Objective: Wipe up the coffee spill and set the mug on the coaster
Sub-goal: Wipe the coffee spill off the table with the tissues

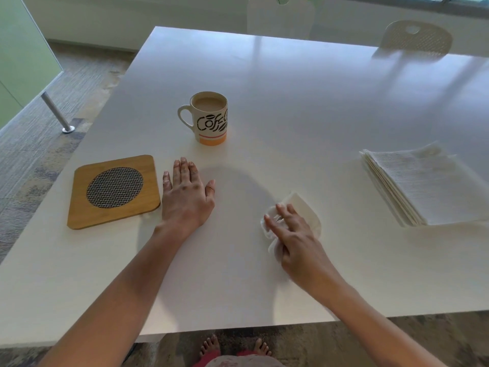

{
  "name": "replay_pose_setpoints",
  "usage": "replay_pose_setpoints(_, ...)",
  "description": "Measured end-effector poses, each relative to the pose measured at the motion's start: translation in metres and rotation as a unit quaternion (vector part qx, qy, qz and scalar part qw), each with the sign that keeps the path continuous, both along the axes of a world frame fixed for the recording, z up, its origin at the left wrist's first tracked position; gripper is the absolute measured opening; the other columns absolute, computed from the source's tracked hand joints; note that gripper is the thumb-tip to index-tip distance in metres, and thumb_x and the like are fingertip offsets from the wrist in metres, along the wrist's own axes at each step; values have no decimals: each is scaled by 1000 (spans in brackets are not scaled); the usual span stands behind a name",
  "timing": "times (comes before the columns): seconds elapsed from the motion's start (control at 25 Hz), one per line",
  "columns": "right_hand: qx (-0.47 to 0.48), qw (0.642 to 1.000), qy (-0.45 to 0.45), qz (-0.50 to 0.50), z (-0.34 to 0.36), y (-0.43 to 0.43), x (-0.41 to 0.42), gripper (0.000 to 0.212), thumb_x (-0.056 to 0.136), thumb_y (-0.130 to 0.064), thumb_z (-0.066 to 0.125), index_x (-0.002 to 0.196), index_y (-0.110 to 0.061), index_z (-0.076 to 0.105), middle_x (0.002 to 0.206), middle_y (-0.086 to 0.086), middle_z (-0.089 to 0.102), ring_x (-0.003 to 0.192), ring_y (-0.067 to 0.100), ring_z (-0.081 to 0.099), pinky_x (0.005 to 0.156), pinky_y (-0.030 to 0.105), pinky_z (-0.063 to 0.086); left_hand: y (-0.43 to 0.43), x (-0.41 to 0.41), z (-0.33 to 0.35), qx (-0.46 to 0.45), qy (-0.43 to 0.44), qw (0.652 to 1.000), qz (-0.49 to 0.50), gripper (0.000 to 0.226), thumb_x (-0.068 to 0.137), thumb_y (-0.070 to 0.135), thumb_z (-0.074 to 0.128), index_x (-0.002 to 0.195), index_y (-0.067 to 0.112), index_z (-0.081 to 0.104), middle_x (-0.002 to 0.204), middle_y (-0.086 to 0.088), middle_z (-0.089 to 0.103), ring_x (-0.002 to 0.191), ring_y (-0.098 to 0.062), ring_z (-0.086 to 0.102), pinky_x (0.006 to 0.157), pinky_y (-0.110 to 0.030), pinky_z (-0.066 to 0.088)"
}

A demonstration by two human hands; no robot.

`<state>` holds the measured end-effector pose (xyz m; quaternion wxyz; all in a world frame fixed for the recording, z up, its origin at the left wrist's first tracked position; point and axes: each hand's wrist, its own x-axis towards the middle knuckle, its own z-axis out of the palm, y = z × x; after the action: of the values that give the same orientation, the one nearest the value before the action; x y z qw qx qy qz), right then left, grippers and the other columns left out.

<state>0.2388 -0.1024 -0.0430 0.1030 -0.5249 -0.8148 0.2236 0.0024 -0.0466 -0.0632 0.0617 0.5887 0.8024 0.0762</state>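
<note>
A white mug (210,120) with black lettering and an orange band stands upright on the white table (304,107), full of milky coffee, handle to the left. A square wooden coaster (113,190) with a round mesh centre lies at the left, apart from the mug. My left hand (186,196) rests flat on the table, palm down, just right of the coaster and in front of the mug. My right hand (296,238) presses a crumpled white napkin (304,210) onto the table to the right. No coffee stain shows on the surface around it.
A stack of white napkins (426,186) lies at the right side of the table. White chairs (416,37) stand at the far edge. The table's front edge runs just above my bare feet (235,348). A metal leg (57,112) stands on the carpet at left.
</note>
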Motion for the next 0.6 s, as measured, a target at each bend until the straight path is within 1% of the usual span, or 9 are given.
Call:
replay_pose_setpoints(0.04,18,999,23,15,-2,-1,-3,54,95,-4,47,144,-25,42,160,-5,18,149,9,6,122,30,11,0,0,0,2,0,1000,1,70,101,46,20,154,3,3,165,-13,-1,153,-22,-7,123,-43,-4)
replay_pose_setpoints(0.12,36,997,64,32,-4,3,-8,55,86,6,52,132,-24,58,150,-10,37,142,2,23,117,22,21,0,1,0,4,-2,1000,2,70,101,46,20,154,3,3,165,-14,-1,153,-23,-6,123,-43,-4)
replay_pose_setpoints(0.2,52,994,83,50,-6,14,-14,55,77,10,50,117,-23,70,137,-8,56,133,3,42,111,20,32,1,1,1,4,-2,1000,3,70,101,46,20,154,4,3,165,-13,-1,153,-23,-7,123,-42,-4)
replay_pose_setpoints(0.28,79,990,95,72,-6,30,-22,56,70,6,45,108,-22,75,126,-5,66,125,9,55,106,20,39,0,1,1,4,-1,1000,4,71,101,47,21,154,4,2,165,-13,-1,153,-22,-6,123,-42,-4)
replay_pose_setpoints(0.36,89,987,94,93,-3,48,-27,57,69,3,43,107,-23,76,124,-4,68,122,10,58,102,24,45,0,1,1,4,-3,1000,4,71,101,47,21,154,4,2,165,-13,-2,153,-22,-7,123,-42,-4)
replay_pose_setpoints(0.44,103,986,83,105,-2,68,-31,56,71,3,46,110,-26,75,127,-4,66,124,8,57,101,27,48,0,0,1,4,-5,1000,4,71,101,47,21,155,4,2,165,-13,-2,153,-21,-7,123,-42,-5)
replay_pose_setpoints(0.52,124,985,72,101,1,89,-35,52,75,4,51,111,-27,74,128,-4,66,124,8,57,98,30,51,0,0,2,8,-11,1000,5,71,101,47,22,155,4,3,165,-12,-1,153,-21,-7,123,-41,-5)
replay_pose_setpoints(0.6,136,985,56,88,5,107,-35,49,78,1,53,114,-24,72,129,-2,65,125,11,57,97,34,52,0,0,2,10,-14,1000,7,71,101,47,23,155,4,4,165,-12,0,153,-21,-6,123,-41,-5)
